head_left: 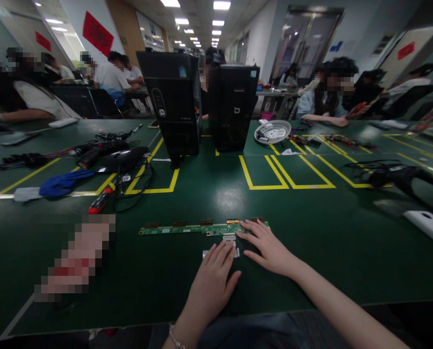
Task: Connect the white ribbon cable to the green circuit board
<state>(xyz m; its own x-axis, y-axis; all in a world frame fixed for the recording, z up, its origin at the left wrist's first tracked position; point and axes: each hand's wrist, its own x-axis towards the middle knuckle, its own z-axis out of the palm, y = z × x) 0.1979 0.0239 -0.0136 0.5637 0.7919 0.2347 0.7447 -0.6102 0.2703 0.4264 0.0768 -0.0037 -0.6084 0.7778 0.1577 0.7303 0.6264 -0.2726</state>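
A long, narrow green circuit board (176,230) lies across the table in front of me, with copper-coloured tabs along its far edge. My right hand (269,247) rests over the board's right end, fingers spread and fingertips touching it. Just below the board, my left hand (216,274) lies flat with its fingers stretched out over a silvery-white flat piece (206,253). Most of that piece is hidden under the fingers. A pale ribbon-like connector (229,238) shows between the left fingertips and the board.
Two black computer towers (173,102) (234,106) stand at the back. To the left are a red-black screwdriver (100,200), a blue glove (66,182) and tangled cables (103,145). A white basket (272,132) sits behind right; a white device (429,228) lies right. People sit beyond.
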